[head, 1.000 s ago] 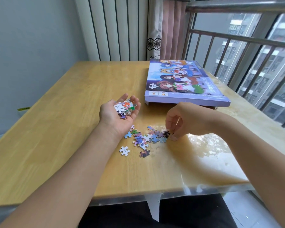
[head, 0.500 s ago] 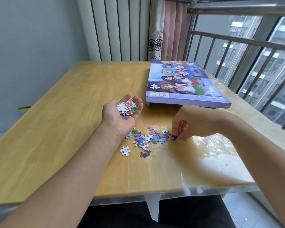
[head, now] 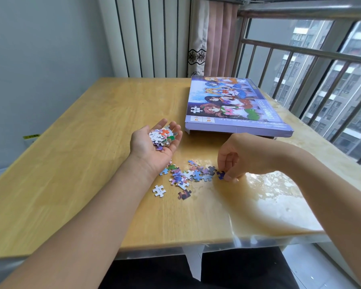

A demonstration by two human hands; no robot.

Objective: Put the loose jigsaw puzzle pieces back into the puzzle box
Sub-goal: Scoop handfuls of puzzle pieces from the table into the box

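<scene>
Pieces (head: 189, 174) on table — right hand (head: 236, 157) pinches 1, left hand (head: 154, 142) cups more.

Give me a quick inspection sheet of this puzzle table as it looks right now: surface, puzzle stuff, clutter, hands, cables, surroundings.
Surface: wooden table under a clear plastic cover.
Job's things: loose pieces scattered in front of the puzzle box, whose lid is on, raised at the near edge.
Clutter: nothing seen.
Hands: left hand palm up, cupping a heap of pieces; right hand pinching a dark blue piece at the table.
Cables: nothing seen.
Surroundings: curtain, window railing, buildings outside.
</scene>
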